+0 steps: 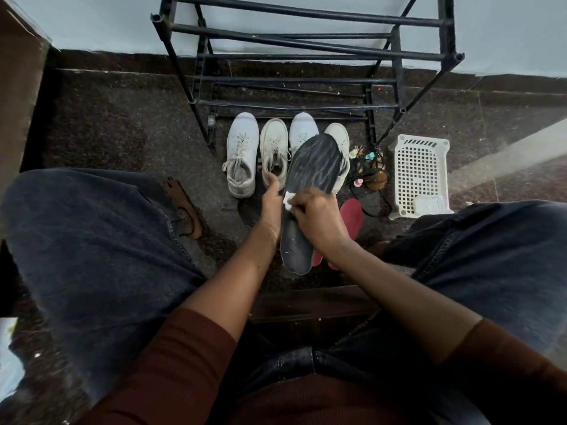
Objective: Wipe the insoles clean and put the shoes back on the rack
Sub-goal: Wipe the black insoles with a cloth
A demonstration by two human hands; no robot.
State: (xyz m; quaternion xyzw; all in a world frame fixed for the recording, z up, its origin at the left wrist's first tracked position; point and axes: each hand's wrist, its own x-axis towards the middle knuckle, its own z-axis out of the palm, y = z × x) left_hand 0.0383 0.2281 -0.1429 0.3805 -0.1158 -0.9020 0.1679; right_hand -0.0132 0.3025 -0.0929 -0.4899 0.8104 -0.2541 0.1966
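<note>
Dark speckled stone floor (pixel 122 124) — black rack (pixel 291 104) against pale wall (pixel 92 19).

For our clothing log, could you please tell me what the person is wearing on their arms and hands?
Dark reddish-brown long sleeves, the left sleeve and right sleeve both pushed up, leaving the forearms bare. The left hand and right hand are bare too: no gloves, and no watch or ring shows.
</note>
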